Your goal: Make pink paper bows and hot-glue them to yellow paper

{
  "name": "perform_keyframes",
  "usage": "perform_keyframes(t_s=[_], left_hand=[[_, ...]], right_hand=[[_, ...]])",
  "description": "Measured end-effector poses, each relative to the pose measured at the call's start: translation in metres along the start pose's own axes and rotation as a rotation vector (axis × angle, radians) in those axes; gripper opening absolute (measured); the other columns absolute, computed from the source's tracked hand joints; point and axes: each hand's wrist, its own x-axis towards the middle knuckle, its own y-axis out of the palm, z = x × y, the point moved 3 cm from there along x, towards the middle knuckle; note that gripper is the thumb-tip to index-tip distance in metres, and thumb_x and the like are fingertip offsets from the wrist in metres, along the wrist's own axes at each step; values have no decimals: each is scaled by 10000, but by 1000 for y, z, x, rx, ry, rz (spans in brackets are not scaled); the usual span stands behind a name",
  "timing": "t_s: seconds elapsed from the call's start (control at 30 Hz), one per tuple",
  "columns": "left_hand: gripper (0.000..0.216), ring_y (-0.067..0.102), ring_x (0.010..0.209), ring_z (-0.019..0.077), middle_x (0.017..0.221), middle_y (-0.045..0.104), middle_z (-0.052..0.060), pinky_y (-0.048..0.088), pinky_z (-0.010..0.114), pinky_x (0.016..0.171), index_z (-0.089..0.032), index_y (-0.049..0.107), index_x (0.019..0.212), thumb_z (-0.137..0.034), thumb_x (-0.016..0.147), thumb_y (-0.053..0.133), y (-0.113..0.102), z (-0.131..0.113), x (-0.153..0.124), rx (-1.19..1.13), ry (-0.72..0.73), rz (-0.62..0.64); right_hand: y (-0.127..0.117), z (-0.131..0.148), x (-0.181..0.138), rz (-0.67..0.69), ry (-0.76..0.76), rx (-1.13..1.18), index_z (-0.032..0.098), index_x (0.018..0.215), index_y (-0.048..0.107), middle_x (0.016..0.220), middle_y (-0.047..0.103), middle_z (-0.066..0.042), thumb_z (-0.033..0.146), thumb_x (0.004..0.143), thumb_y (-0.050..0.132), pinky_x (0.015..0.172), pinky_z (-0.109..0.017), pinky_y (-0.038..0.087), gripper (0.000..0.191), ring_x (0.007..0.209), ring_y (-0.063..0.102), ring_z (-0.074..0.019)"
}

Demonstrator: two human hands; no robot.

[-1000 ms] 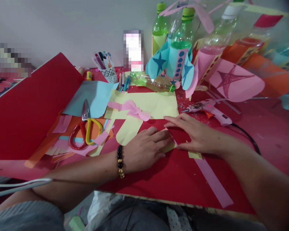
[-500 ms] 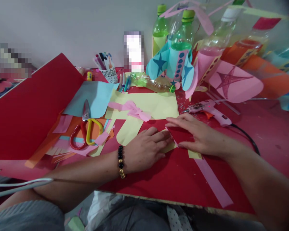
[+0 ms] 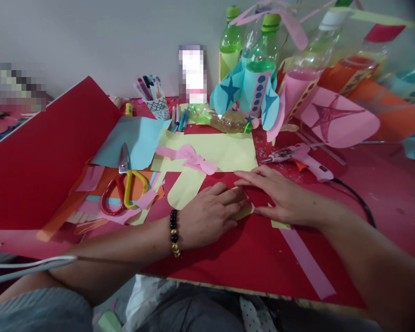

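Observation:
My left hand (image 3: 210, 214), with a black and gold bead bracelet (image 3: 174, 233) on the wrist, lies over a small yellow paper piece (image 3: 245, 211). Its fingers rest flat on the paper against the red table, hiding part of it. At that piece's pinkish right edge, my right hand (image 3: 280, 193) has thumb and fingers spread apart, the thumb touching the edge. A pink paper strip (image 3: 309, 263) runs toward the table's front from a small yellow scrap (image 3: 280, 224) beneath the right hand. Left of my hands is a rounded yellow paper piece (image 3: 186, 186).
Scissors (image 3: 123, 180) lie on paper scraps at left. A pink glue gun (image 3: 302, 159) with a black cord sits right. Behind are a yellow sheet (image 3: 228, 150), a pink paper bow (image 3: 190, 159), a pen cup (image 3: 157, 108), a lying bottle (image 3: 217, 119) and several decorated bottles (image 3: 261, 69).
My right hand's fingers have shifted slightly along the small paper's right edge, and less pink shows there. My left hand stays nearly still on the paper.

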Motion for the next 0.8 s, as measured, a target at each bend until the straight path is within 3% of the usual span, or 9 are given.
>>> perform_keyframes(t_s=[0.5, 0.67, 0.8], left_hand=[[460, 461, 1181, 221, 1243, 593, 69, 372, 392, 958, -205, 441, 1363, -298, 916, 504, 1, -1, -1, -10, -16, 12], [423, 442, 1219, 220, 1248, 600, 59, 351, 390, 974, -203, 461, 1345, -287, 930, 476, 1, -1, -1, -5, 7, 2], [367, 412, 1266, 193, 1316, 555, 45, 339, 363, 981, -227, 485, 1317, -261, 970, 371, 1, 0, -1, -28, 12, 4]], right_hand=[[3, -3, -1, 16, 20, -26, 339, 1471, 265, 1273, 486, -93, 293, 794, 621, 990, -483, 415, 766, 1171, 470, -285], [-3, 2, -1, -8, 10, -6, 288, 1473, 283, 1290, 502, -108, 287, 803, 620, 1006, -462, 403, 750, 1197, 464, -276], [-26, 25, -14, -45, -20, 147, 277, 1305, 529, 1163, 632, -72, 337, 845, 603, 910, -392, 469, 470, 1065, 576, -234]])
